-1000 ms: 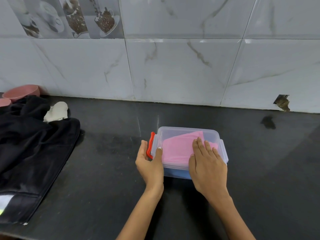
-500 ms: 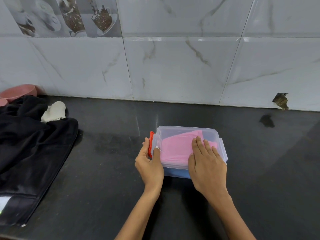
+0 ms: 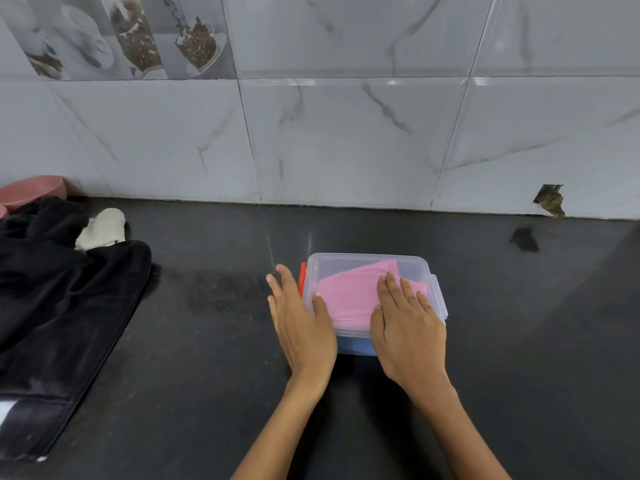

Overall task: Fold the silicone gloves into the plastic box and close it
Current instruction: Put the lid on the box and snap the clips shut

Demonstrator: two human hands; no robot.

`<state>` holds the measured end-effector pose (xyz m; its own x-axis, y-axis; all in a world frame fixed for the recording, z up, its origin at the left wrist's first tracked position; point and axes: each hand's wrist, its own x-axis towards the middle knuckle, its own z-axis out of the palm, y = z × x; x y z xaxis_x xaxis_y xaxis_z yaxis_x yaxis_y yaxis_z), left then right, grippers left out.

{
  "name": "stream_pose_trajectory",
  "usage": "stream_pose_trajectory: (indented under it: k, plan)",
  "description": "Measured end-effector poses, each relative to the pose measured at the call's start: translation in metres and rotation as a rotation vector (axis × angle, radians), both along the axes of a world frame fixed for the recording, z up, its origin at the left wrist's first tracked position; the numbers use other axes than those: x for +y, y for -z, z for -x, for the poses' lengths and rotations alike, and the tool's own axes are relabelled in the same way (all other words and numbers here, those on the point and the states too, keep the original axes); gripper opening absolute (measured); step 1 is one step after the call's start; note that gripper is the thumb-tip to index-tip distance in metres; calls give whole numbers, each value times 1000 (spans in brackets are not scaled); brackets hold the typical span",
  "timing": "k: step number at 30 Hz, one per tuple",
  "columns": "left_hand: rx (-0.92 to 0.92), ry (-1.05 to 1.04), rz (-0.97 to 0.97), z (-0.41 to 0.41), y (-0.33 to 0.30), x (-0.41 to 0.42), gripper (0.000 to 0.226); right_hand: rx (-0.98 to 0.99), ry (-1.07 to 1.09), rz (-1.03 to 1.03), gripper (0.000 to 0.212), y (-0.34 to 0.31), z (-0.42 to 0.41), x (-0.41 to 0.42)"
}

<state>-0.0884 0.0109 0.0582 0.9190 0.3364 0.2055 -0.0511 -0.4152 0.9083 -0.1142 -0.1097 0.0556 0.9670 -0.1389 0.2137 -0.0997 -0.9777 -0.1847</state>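
Note:
A clear plastic box (image 3: 367, 266) with its lid on sits on the black counter (image 3: 519, 341), just in front of me. Folded pink silicone gloves (image 3: 349, 294) show through the lid, and something blue (image 3: 353, 346) shows at the box's near bottom edge. My right hand (image 3: 407, 327) lies flat on the right half of the lid, palm down. My left hand (image 3: 299, 323) is at the box's left side with its fingers stretched out beside the red clasp (image 3: 302, 278) and its thumb resting on the lid's corner.
A heap of black cloth (image 3: 59, 306) covers the counter's left side, with a small white piece (image 3: 102, 228) on it. A pink bowl (image 3: 31, 192) stands behind it against the marble-tiled wall. The wall has a broken hole (image 3: 550, 200) at the right.
My left hand's fingers, which were curled around the red clasp, have straightened and spread beside it. The right hand has stayed flat on the lid.

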Motion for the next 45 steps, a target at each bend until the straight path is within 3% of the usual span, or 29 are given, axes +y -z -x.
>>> stream_pose_trajectory:
  k: [4,7,10,15,21,24,27,31,34,38,42,45]
  plan:
    - [-325,188,-424,3,-15,-18,78,-18,1,-13,55,1,0,-2]
    - [-222,343,-746,-8,-11,-24,71,11,-24,-8,55,3,0,-3]
    - [1,407,-904,-19,2,-19,64,-58,16,-59,62,-1,1,-1]
    - [118,476,-917,-22,3,-16,61,-57,-1,-61,52,6,-2,-2]
    - [107,489,-959,-21,3,-15,61,-373,23,-157,62,9,0,-6]
    - [107,490,-972,-22,3,-14,61,-533,70,-441,74,21,2,-17]
    - [106,487,-969,-22,2,-13,61,-627,108,-923,82,34,8,-22]
    - [114,487,-973,-22,1,-13,61,-495,315,-1397,93,45,10,-13]
    - [116,485,-980,-22,2,-13,61,-317,405,-1566,88,46,11,-5]
    - [113,484,-980,-21,2,-12,62,-262,445,-1647,82,44,12,-6]
    - [107,485,-977,-21,2,-13,62,-281,385,-1663,44,38,14,-10]
    - [107,481,-977,-21,2,-13,62,-325,394,-1742,33,38,13,-12]
